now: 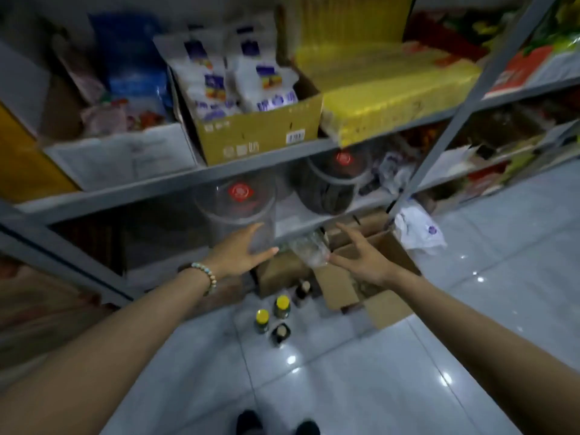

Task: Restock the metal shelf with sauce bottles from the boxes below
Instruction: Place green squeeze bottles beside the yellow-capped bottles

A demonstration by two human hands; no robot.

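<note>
Four small sauce bottles stand on the floor point(361, 387): two with yellow caps point(262, 316) point(282, 302), one dark-topped bottle point(302, 288) behind them, and one squat dark bottle point(280, 333) in front. Two large clear jars with red-marked lids point(240, 191) point(343, 158) sit on the metal shelf point(292, 219). Two open cardboard boxes point(373, 246) point(284, 274) rest below. Two hands point(243, 251) point(361, 252) reach forward. One bracelet point(205, 274) circles the left wrist.

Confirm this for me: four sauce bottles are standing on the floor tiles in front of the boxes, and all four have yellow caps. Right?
Not quite. The head view does show four sauce bottles standing on the floor tiles in front of the boxes, but only two have yellow caps; the other two have dark tops.
</note>
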